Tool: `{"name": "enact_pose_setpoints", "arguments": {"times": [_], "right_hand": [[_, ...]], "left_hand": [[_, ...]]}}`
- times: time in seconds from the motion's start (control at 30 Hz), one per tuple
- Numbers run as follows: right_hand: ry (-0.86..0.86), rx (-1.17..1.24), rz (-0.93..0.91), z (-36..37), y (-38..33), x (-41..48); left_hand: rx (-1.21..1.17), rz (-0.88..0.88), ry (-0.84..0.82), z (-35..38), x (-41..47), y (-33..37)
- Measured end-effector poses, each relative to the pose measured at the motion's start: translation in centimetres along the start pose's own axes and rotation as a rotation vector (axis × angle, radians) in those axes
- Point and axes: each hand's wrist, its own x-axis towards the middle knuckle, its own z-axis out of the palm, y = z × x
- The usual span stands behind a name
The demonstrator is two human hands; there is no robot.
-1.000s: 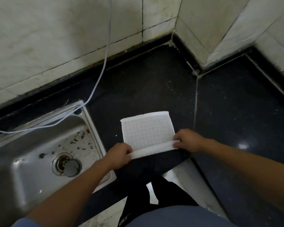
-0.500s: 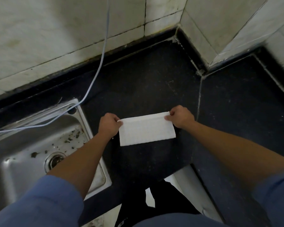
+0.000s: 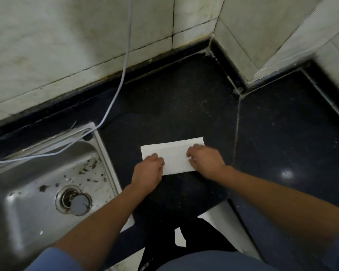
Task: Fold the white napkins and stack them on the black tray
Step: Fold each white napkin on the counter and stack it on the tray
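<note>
One white napkin (image 3: 175,153) lies folded in half as a flat rectangle on the black counter (image 3: 174,106), its long side running left to right. My left hand (image 3: 148,171) rests on its near left corner with bent fingers. Over at the near right corner, my right hand (image 3: 206,161) presses down, fingertips on the paper. The napkin's two near corners are hidden under the hands. No black tray is in view.
A steel sink (image 3: 27,218) with dirt specks and a drain plug (image 3: 79,205) sits just left of the napkin. A thin pale cable (image 3: 123,71) hangs down the tiled wall into the sink. A tiled wall corner (image 3: 249,42) juts out at the back right.
The near edge was lifted and folded over to the far edge, halving the napkin. Both hands then drew back from the far corners to the near edge.
</note>
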Motion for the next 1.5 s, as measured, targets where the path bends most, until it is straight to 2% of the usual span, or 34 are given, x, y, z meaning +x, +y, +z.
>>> {"name": "enact_pose_setpoints", "arguments": {"times": [0.1,0.27,0.33,0.5,0.57,0.67,0.77,0.9,0.97,1.03,1.17,1.3,1.5], "right_hand": [[-0.103,0.0,0.026,2.6,-0.5,-1.6],[-0.05,0.066,0.188,3.5,2.9,-5.1],[-0.044,0.062,0.218,3.0,3.5,-5.6],[0.13,0.182,0.345,0.6,2.8,-2.9],[0.116,0.176,0.418,0.2,1.8,-1.4],[0.024,0.143,0.544,-0.1,0.4,-0.2],[-0.03,0.347,0.672,-0.1,0.4,0.8],[-0.06,0.88,0.797,-0.7,1.1,1.2],[-0.086,1.075,0.796,-1.4,0.8,0.7],[-0.067,1.096,0.727,-2.1,0.6,0.5],[0.077,0.928,0.54,-2.8,-1.2,0.9],[0.015,0.819,0.386,-2.4,-6.1,2.5],[-0.079,0.595,0.328,1.5,-12.4,4.9]], "left_hand": [[0.023,-0.055,-0.059,1.4,-1.8,-0.6],[-0.02,-0.128,-0.006,2.5,-4.6,-3.6],[0.019,-0.099,0.012,2.3,-5.0,-4.3],[0.156,0.027,0.065,0.2,-3.3,-4.1],[0.203,0.066,0.013,-0.6,-2.1,-3.4],[0.283,0.03,-0.171,-1.0,-1.0,-3.2],[0.312,-0.014,-0.236,-0.9,-1.1,-3.7],[0.281,-0.015,-0.229,-0.8,-1.5,-3.8],[0.273,-0.011,-0.227,-0.9,-1.3,-3.7],[0.258,-0.016,-0.227,-1.1,-1.3,-3.6],[0.173,-0.064,-0.135,-1.6,-2.3,-4.2],[0.115,-0.117,-0.035,-2.5,-4.2,-5.9],[0.028,-0.18,0.065,-3.1,-6.8,-8.2]]}}
